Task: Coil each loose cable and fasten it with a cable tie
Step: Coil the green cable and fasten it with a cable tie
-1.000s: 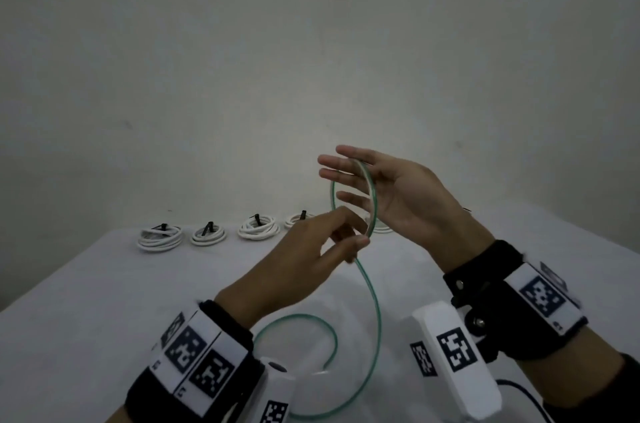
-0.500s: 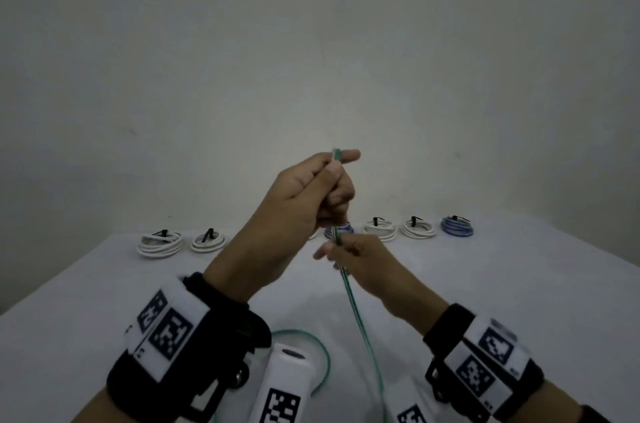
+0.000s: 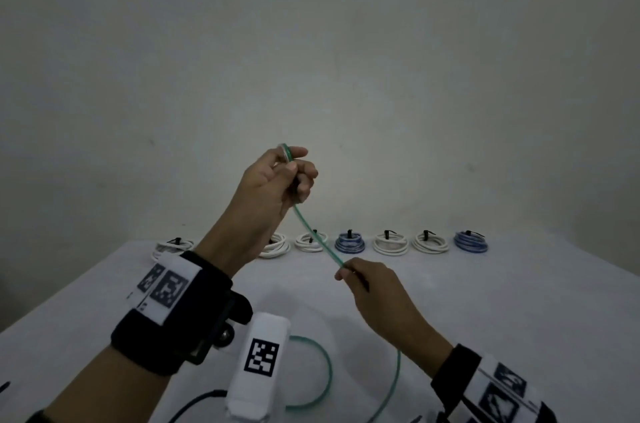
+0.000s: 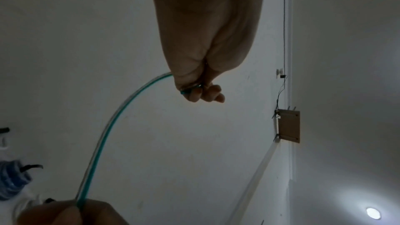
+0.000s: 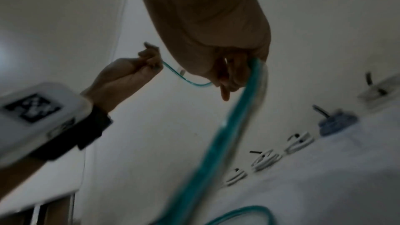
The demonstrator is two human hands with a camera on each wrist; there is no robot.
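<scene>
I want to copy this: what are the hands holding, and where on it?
Both hold the green cable: left hand grips its coiled end, right hand pinches lower down.

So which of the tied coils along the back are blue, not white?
Two: the blue coil just right of the taut green cable, and the one at the row's far right.

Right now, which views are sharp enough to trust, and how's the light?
Head view: dim, even light, sharp; green cable and tied coils read clearly. Left wrist view: dark, left hand backlit, lamp glare at lower right. Right wrist view: motion-blurred; coils smeared, right hand a soft silhouette.
</scene>
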